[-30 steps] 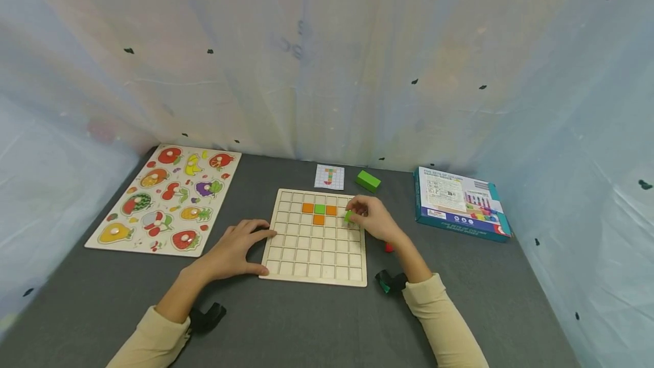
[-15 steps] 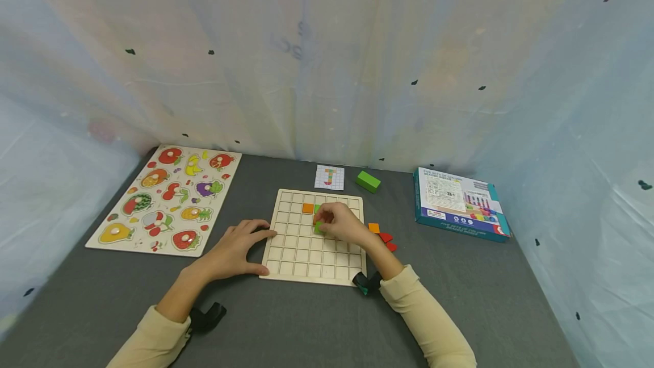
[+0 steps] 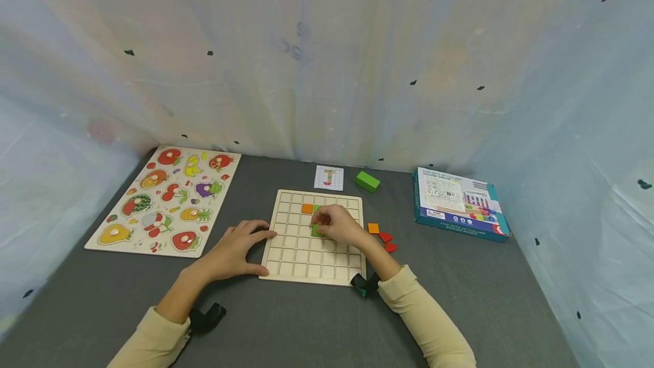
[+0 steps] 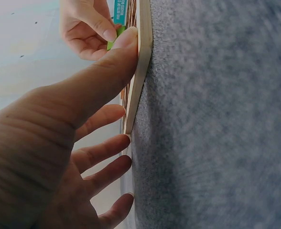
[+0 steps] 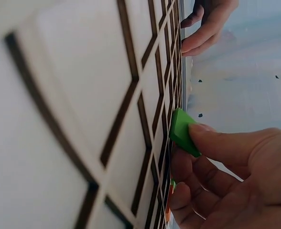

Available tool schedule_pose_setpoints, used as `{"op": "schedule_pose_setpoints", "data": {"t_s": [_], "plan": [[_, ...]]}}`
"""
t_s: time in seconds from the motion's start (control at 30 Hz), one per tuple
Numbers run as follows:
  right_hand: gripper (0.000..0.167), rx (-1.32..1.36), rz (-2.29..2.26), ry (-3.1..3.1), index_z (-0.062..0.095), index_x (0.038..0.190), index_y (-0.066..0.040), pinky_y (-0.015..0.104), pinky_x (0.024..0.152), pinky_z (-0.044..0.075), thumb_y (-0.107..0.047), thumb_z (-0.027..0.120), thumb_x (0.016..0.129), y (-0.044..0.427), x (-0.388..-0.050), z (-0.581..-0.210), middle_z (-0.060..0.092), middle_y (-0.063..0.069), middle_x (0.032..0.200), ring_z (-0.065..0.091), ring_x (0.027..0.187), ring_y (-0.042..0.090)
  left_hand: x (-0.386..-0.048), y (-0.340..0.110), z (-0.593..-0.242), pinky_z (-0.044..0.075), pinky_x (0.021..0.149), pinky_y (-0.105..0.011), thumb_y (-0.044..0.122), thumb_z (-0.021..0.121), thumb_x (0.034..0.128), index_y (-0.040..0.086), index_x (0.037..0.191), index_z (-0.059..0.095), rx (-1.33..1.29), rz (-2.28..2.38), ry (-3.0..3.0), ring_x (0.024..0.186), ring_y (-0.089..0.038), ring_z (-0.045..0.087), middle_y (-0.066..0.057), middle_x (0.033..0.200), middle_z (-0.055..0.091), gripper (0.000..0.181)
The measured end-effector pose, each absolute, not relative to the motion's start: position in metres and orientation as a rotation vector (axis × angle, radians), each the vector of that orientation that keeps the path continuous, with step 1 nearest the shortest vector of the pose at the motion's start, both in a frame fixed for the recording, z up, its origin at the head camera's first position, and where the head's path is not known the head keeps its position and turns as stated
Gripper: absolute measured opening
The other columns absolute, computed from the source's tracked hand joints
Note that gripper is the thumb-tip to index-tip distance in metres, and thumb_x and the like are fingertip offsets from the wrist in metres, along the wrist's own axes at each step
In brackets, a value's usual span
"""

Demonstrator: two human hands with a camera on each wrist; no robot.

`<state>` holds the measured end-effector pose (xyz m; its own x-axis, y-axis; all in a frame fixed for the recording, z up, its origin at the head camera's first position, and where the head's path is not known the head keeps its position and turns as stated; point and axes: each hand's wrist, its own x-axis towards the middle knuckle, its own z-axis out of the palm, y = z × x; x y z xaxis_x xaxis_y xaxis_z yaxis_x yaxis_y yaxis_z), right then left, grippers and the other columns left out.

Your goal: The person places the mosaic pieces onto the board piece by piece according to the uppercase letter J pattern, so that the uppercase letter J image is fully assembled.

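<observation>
A wooden grid board (image 3: 301, 254) lies on the grey table. My right hand (image 3: 339, 226) is over its middle and pinches a green square tile (image 5: 182, 131) between thumb and fingers; one edge of the tile is tilted against the grid. An orange tile (image 3: 307, 208) sits in a cell up and left of that hand, beside a green tile (image 3: 316, 208) that the fingers partly cover. Other tiles there are hidden by the hand. My left hand (image 3: 235, 251) has its fingers spread, with thumb (image 4: 126, 38) and fingertips touching the board's left edge.
Right of the board lie an orange tile (image 3: 373, 228) and two red pieces (image 3: 385, 237). Behind it are a pattern card (image 3: 328, 178) and a green block (image 3: 368, 182). A fruit puzzle board (image 3: 168, 203) lies left, a boxed set (image 3: 460, 203) right.
My right hand has moved left from the board's right edge to its middle with the green tile, uncovering the loose orange and red pieces. The left hand has stayed still.
</observation>
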<state>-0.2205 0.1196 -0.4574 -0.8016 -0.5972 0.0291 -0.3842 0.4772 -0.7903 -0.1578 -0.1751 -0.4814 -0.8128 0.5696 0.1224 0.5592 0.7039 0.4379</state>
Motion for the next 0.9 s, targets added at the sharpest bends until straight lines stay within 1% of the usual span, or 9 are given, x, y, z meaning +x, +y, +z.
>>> {"op": "schedule_pose_setpoints", "data": {"t_s": [0.37, 0.53, 0.73, 0.9], "plan": [[0.010, -0.830, -1.163, 2.530, 0.070, 0.096, 0.002, 0.026, 0.071, 0.048, 0.007, 0.070, 0.087, 0.1173, -0.2184, -0.4551, 0.066, 0.009, 0.086, 0.056, 0.076, 0.013, -0.1576, -0.1747, -0.4805, 0.031, 0.099, -0.063, 0.052, 0.086, 0.0708, 0.015, 0.139, 0.059, 0.946, 0.736, 2.869, 0.132, -0.034, 0.040, -0.012, 0.143, 0.047, 0.082], [0.009, -0.822, -1.125, 2.572, 0.072, 0.095, 0.000, 0.026, 0.071, 0.048, 0.004, 0.071, 0.088, 0.1167, -0.2174, -0.4546, 0.066, 0.007, 0.086, 0.056, 0.075, 0.012, -0.1576, -0.1749, -0.4805, 0.032, 0.098, -0.063, 0.052, 0.086, 0.0710, 0.015, 0.139, 0.059, 0.949, 0.732, 2.873, 0.131, -0.034, 0.041, -0.012, 0.142, 0.047, 0.082], [0.010, -0.827, -1.025, 2.664, 0.076, 0.097, -0.004, 0.027, 0.068, 0.046, 0.000, 0.074, 0.088, 0.1171, -0.2172, -0.4544, 0.060, 0.001, 0.086, 0.053, 0.073, 0.013, -0.1575, -0.1747, -0.4804, 0.032, 0.098, -0.064, 0.054, 0.085, 0.0704, 0.014, 0.139, 0.059, 0.947, 0.736, 2.873, 0.131, -0.035, 0.041, -0.013, 0.142, 0.048, 0.083], [0.011, -0.841, -1.003, 2.685, 0.077, 0.098, -0.004, 0.026, 0.066, 0.045, 0.000, 0.074, 0.087, 0.1173, -0.2167, -0.4535, 0.060, 0.001, 0.083, 0.053, 0.071, 0.013, -0.1572, -0.1749, -0.4813, 0.031, 0.098, -0.064, 0.056, 0.084, 0.0707, 0.015, 0.139, 0.059, 0.944, 0.737, 2.875, 0.130, -0.035, 0.041, -0.013, 0.141, 0.048, 0.083]]}}
